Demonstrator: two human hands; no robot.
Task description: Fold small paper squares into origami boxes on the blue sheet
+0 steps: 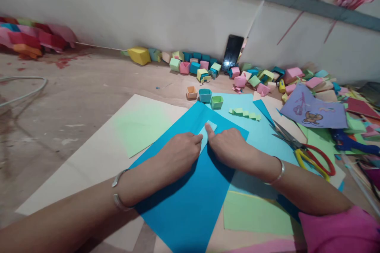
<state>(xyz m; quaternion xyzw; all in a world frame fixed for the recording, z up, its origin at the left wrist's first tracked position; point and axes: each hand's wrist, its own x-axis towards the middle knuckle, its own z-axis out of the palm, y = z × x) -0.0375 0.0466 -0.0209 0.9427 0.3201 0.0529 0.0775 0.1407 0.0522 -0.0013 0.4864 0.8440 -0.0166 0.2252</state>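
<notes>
A narrow folded strip of light blue paper (203, 131) lies slantwise on a large dark blue sheet (190, 209). My left hand (182, 152) is closed at the strip's left edge, with its thumb and fingertips gripping it. My right hand (227, 144) presses the strip's far end with an outstretched finger, while its other fingers curl under and are partly hidden. Just beyond the dark blue sheet stand three small open paper boxes: orange (191, 93), teal (205, 95) and green (217, 102). A green zigzag paper strip (245, 114) lies on a light blue sheet (264, 138).
Scissors (305, 152) with red and yellow handles lie partly open at right, beside a blue glue gun (352, 142) and a purple drawn-on paper (314, 108). A phone (233, 52) leans on the wall among several folded paper blocks (194, 67). Pale green paper (142, 130) lies left.
</notes>
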